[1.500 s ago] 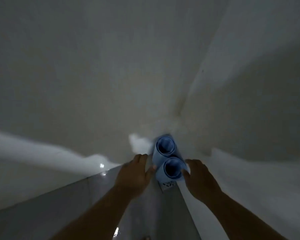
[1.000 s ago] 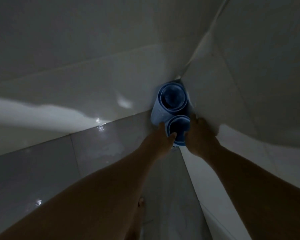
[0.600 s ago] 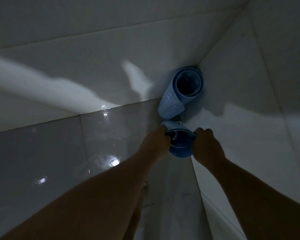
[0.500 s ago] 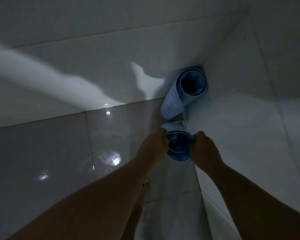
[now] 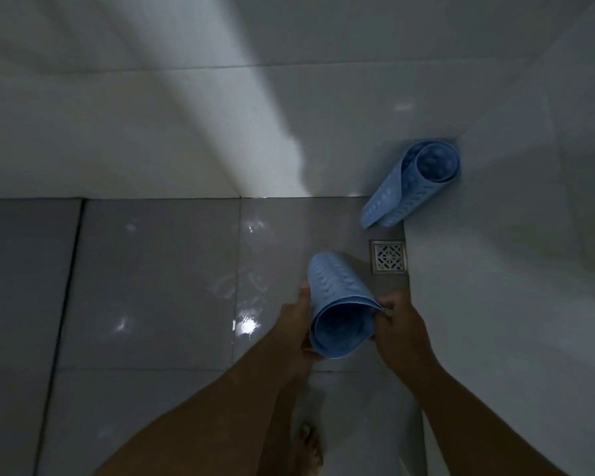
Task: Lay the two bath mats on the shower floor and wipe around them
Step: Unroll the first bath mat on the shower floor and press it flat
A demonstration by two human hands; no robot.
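1. Rolled blue mat (image 5: 339,305) gripped on both sides, left hand (image 5: 298,326) and right hand (image 5: 397,329) curled round it, above wet floor (image 5: 158,286).
2. Second rolled mat (image 5: 409,187) leaning in wall corner, beyond drain (image 5: 389,256).
3. Bare foot (image 5: 310,448) below.

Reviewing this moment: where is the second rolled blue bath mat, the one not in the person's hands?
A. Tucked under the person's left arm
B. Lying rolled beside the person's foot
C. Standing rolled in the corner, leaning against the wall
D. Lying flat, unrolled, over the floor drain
C: the rolled mat in the corner leans on the wall past the floor drain, while the left hand and right hand hold the other mat.
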